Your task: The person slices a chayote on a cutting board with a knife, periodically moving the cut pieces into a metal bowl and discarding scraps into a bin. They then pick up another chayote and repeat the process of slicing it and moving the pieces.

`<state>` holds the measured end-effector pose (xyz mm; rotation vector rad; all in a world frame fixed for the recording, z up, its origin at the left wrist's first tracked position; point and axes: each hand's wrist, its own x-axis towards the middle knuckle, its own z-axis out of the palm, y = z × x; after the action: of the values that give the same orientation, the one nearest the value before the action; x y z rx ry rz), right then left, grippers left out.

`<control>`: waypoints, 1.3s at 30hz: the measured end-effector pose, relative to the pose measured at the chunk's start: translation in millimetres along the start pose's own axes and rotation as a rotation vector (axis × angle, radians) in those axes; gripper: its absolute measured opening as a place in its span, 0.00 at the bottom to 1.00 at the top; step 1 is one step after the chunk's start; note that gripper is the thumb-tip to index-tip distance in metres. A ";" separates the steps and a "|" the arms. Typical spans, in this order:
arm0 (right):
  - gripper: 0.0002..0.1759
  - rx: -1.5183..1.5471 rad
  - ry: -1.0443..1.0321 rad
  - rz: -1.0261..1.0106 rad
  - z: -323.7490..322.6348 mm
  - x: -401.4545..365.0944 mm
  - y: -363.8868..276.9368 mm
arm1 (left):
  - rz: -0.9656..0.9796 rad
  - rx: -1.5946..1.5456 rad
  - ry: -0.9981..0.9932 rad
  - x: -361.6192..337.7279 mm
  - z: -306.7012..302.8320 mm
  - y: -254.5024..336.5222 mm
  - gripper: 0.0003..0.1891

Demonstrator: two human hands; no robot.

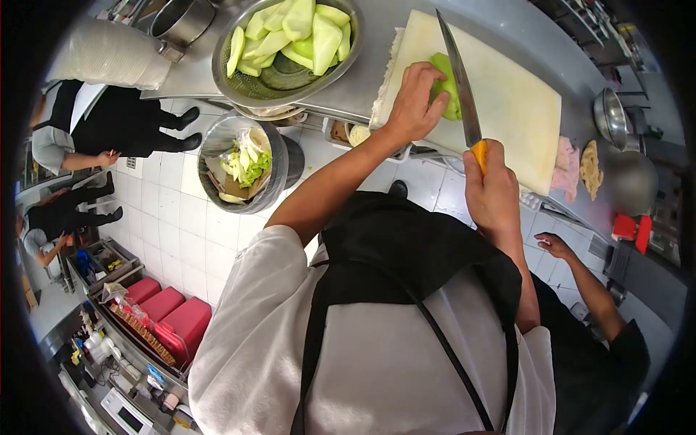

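My left hand is closed on a bright green vegetable piece, its fingers bent over the left side. That piece lies on the white cutting board. In my right hand is a large kitchen knife, gripped by its yellow handle. Its blade points away from me and overlaps the right side of the green piece in this view. Left of the board, a metal bowl holds several pale green peeled wedges.
A lined bin with vegetable scraps stands below the counter. Pink and yellowish cloths lie right of the board, near metal bowls. Another person's arm reaches in at right; two people stand at left.
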<state>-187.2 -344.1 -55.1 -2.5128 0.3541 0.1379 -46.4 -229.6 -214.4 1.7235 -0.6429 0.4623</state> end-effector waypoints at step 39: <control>0.15 -0.234 -0.021 0.084 15.9 13.6 -23.2 | -0.016 -0.095 0.000 8.9 -8.6 -7.5 0.17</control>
<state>-167.9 -319.7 -58.0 -2.7254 0.4589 0.2516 -34.5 -221.5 -212.5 1.6381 -0.6406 0.4137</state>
